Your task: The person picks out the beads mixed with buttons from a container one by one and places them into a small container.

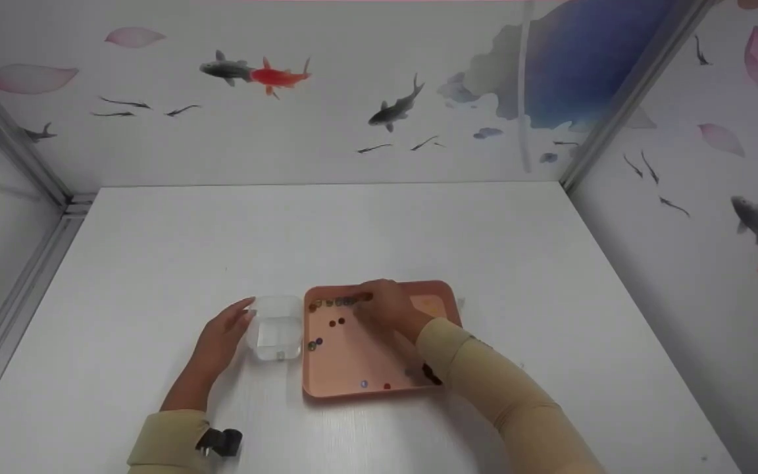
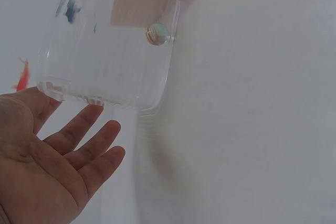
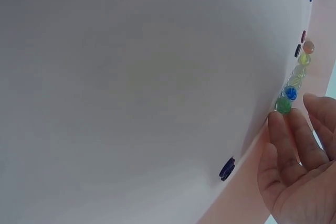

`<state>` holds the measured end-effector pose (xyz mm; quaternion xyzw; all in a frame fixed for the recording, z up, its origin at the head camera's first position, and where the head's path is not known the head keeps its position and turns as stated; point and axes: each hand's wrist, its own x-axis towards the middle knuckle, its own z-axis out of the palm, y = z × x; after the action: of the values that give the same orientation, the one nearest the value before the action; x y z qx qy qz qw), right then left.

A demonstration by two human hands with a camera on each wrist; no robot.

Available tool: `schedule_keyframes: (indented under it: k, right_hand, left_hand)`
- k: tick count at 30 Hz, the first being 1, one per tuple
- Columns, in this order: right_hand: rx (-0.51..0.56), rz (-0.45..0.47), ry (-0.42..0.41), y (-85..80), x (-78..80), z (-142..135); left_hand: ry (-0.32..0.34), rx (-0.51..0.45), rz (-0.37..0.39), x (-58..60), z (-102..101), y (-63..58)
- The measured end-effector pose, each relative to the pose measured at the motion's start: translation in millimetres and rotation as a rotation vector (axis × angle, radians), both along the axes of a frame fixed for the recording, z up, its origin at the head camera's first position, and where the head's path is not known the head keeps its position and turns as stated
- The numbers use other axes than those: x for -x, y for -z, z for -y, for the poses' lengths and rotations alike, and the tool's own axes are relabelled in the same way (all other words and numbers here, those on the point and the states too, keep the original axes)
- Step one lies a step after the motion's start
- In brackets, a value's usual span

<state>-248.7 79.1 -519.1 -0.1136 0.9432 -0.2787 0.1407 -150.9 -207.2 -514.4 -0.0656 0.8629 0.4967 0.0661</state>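
Note:
My right hand [image 1: 385,306] reaches over a shallow orange tray [image 1: 353,368]. In the right wrist view its fingertips are right at a green glass marble [image 3: 283,105], with no marble gripped between them. That marble ends a row of several others, such as a blue one [image 3: 291,93] and a yellow one [image 3: 304,59], along the tray's far side. On the left, my left hand [image 1: 221,336] rests its fingers against the side of a clear plastic container [image 2: 105,61]. Inside, near the container's front, lies one striped marble [image 2: 156,34].
Small dark round pieces [image 1: 337,322] lie in the tray's left half, with two more marbles [image 1: 314,345] by its left wall. A pale blue marble [image 1: 364,384] and a red piece [image 1: 387,386] sit along the front wall. Printed walls [image 1: 326,131] enclose the white table [image 1: 221,250].

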Motion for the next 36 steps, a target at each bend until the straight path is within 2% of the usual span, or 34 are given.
schedule_keyframes:
  k: [7, 15, 22, 26, 36]
  right_hand:
    - [-0.005, 0.001, 0.026, 0.7, -1.9, 2.4]
    - [-0.009, -0.049, 0.000, 1.7, -4.0, 3.9]
    - [-0.028, -0.112, -0.028, 4.2, -7.3, 3.7]
    - [-0.048, -0.143, -0.042, 5.4, -7.3, 4.3]
    - [-0.047, -0.079, 0.031, 8.3, -8.3, 8.8]
  left_hand:
    - [-0.005, 0.000, 0.004, 0.9, -0.2, 0.1]
    - [-0.009, -0.007, 0.001, 1.4, 0.1, 1.0]
    - [0.005, -0.030, 0.049, 2.7, 1.9, 2.0]
    - [0.002, -0.024, 0.050, 3.2, 2.0, 2.5]
    - [-0.005, -0.015, 0.047, 1.9, 1.0, 1.3]
